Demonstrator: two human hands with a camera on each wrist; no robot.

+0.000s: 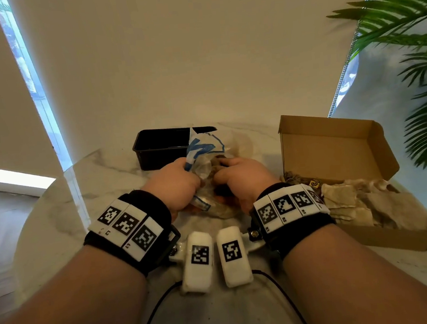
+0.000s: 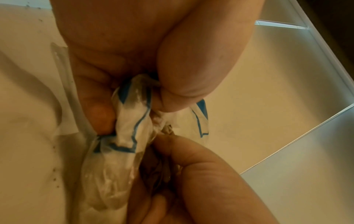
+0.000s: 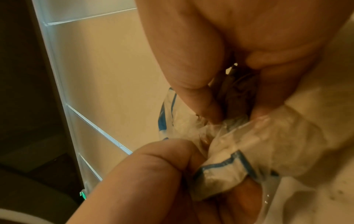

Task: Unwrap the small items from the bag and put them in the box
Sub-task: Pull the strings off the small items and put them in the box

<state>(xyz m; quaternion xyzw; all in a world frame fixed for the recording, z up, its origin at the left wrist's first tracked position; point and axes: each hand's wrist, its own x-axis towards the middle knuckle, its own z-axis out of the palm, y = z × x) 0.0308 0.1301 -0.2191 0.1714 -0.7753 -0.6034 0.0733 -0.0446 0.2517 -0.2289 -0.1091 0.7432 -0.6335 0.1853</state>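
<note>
Gripping the clear, blue-printed bag in its curled fingers, the left hand bunches the plastic near the middle of the desk. Just beside it, the right hand pinches something dark at the bag's mouth; only the wrist views show this pinch, and what it is stays unclear. The head view alone shows one black tray at the far edge and one open cardboard box holding crumpled paper at the right edge.
</note>
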